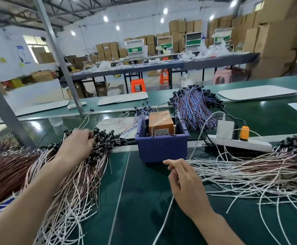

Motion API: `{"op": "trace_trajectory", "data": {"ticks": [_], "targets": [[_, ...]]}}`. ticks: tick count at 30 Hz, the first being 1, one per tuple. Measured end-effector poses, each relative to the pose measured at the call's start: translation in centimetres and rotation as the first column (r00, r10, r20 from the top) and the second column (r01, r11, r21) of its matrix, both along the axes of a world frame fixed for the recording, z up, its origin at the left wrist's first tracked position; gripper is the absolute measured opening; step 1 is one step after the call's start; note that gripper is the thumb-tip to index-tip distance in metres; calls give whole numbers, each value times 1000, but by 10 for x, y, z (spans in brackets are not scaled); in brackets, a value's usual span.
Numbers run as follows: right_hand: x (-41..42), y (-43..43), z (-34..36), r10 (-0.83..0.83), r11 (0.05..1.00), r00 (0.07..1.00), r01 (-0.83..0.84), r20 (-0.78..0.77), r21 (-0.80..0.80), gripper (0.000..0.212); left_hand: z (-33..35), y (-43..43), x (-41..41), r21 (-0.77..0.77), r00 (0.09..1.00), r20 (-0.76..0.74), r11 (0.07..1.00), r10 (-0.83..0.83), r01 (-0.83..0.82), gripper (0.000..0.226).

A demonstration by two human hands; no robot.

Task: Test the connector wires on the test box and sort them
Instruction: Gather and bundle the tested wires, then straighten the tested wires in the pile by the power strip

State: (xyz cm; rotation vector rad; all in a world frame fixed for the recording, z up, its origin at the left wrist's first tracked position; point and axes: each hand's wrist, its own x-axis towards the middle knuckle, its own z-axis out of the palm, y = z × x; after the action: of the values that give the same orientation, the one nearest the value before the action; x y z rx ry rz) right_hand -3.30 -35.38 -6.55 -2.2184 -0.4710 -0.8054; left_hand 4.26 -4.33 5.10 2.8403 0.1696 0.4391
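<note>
Status: left hand (78, 144) in the connectors, right hand (184, 184) near the test box (161, 122)

left hand: down in the black connector heads of the left wire pile (69, 177), fingers bent into them. It is blurred, so I can't tell whether it actually grips one. The forearm lies across the pile's pink, white and brown leads.

right hand: back up, fingers lightly bent, index tip just in front of the blue bin (161, 151). One white wire (163, 220) runs up from the near edge and goes in under the palm on the thumb side. The grip is hidden, so I can't tell if it's held or just covered.

test box: orange-brown, taped over, sitting inside the blue bin at the centre of the green table (140, 200), a bit beyond both hands. Two brass pins (152, 132) stand upright at its front.

right wire pile (250, 172): mostly white leads fanned out beside the right hand, black connectors at the far right end. Behind the bin is a third bundle (193, 106) with blue and red leads.

The white power strip (239, 143) just right of the bin carries a white adapter (225, 129) and an orange plug (244, 132). A grey slanted post (61, 61) stands at rear left. Further back are orange stools (138, 85) and stacked cartons (277, 38)
</note>
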Motion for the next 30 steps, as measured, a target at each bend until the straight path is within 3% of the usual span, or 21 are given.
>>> {"op": "trace_trajectory", "data": {"ticks": [2, 5, 9, 12, 14, 16, 21, 25, 27, 30], "targets": [[1, -4, 0, 12, 986, 998, -1, -63, 168, 28, 20, -30, -12, -41, 960, 213, 980, -182, 195, 29], [-1, -10, 4, 71, 893, 974, 33, -213, 448, 25, 38, -90, -43, -51, 800, 410, 865, -438, 499, 26], [4, -14, 17, 272, 608, 925, 48, -265, 792, 28, -4, -170, -67, -175, 719, 323, 708, -616, 685, 23], [6, -21, 24, 532, 297, 809, 98, -250, 950, 38, -51, -217, -75, -402, 734, 232, 625, -638, 670, 22], [5, -25, 25, 638, 171, 731, 174, -244, 970, 44, -72, -237, -77, -502, 762, 243, 595, -600, 628, 24], [4, -27, 25, 675, 104, 704, 206, -221, 973, 50, -84, -247, -75, -548, 794, 251, 594, -554, 589, 26], [11, -36, 25, 675, 37, 715, 213, -182, 976, 41, -94, -244, -80, -714, 758, 340, 372, -556, 593, 40], [18, -34, 22, 667, -29, 730, 230, -153, 973, 27, -106, -236, -83, -687, 754, 494, 336, -434, 644, 29], [25, -39, 22, 589, -119, 797, 249, -134, 961, 25, -108, -234, -83, -713, 771, 445, 339, -456, 613, 17], [30, -56, 22, 504, -239, 860, 225, -78, 945, 24, -111, -234, -83, -796, 807, 201, 388, -555, 466, 26]]}}
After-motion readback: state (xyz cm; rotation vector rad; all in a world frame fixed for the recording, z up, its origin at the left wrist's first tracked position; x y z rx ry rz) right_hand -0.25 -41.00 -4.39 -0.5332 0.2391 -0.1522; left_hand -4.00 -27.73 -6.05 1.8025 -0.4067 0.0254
